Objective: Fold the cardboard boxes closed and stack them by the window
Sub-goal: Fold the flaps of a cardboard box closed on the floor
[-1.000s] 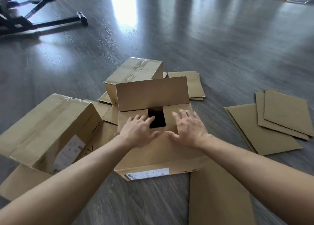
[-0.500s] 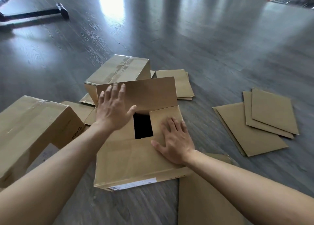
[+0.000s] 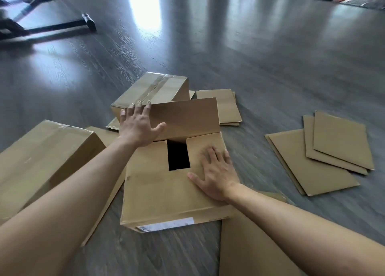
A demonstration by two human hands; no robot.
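Note:
A brown cardboard box stands on the floor in front of me, its near flap and two side flaps folded down, with a dark gap in the middle. Its far flap still stands upright. My left hand lies against the left end of that far flap, fingertips at its top edge and thumb spread along its face. My right hand presses flat on the right side flap with straight fingers. A taped, closed box lies just behind, and another taped box lies on its side at my left.
Flat cardboard sheets lie fanned out on the dark wood floor at the right, more sheets behind the box, and one sheet at the near right. A black metal frame stands at the far left.
My left hand rose from the folded side flaps to the upright far flap and now reaches its top edge. My right hand stayed pressing on the right side flap.

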